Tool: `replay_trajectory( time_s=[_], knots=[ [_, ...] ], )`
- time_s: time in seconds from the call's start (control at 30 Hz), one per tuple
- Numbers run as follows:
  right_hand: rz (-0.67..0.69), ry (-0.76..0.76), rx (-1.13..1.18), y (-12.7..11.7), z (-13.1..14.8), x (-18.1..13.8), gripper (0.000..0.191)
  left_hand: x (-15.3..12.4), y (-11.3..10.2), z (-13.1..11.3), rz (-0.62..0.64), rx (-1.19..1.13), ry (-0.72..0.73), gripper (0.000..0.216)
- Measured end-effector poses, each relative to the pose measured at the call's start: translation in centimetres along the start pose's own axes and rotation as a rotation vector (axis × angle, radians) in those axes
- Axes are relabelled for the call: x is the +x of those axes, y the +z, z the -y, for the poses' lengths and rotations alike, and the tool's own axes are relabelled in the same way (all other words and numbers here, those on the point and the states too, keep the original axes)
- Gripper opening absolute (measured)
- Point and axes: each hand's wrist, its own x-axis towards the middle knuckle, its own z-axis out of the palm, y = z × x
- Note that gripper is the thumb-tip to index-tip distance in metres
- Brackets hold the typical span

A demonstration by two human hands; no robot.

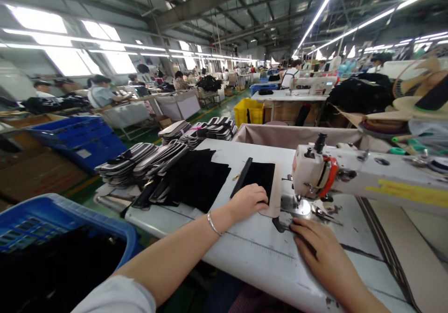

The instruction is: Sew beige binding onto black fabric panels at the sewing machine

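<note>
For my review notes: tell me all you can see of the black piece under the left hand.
The black piece is a flat, felt-like panel lying on a tan backing that shows along its right and lower edges. It rests on the white table, beside the sewing machine. A dark strip lies along its left edge. The left hand presses its near edge; the right hand lies apart.

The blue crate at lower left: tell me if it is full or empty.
Partly filled. The blue crate holds a dark heap of black material below its rim; how deep the heap goes cannot be told.
</note>
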Motion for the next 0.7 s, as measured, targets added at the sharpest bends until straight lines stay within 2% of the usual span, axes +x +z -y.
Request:
replay_trajectory(
  time_s=[0.27, 0.4, 0.57, 0.7],
  knots=[
    [-0.123, -0.131, -0.010, 1.9, -2.4, -0.7, 0.030, 0.4, 0.1, -1.7, 0.015, 0.086, -0.134, 0.016],
    [-0.096, -0.112, 0.008, 2.4, -2.8, -0.8, 0.030, 0.5, 0.5, -1.8, -0.029, 0.109, -0.253, 0.017],
    [-0.052, -0.055, 0.010, 1.8, -1.9, -0.5, 0.030, 0.7, 0.8, -1.5, -0.025, 0.060, -0.159, 0.032],
    [-0.052, -0.044, 0.024, 1.6, -1.5, -0.4, 0.029, -0.6, 0.4, -2.1, -0.014, 0.045, -0.119, 0.031]
  ],
)
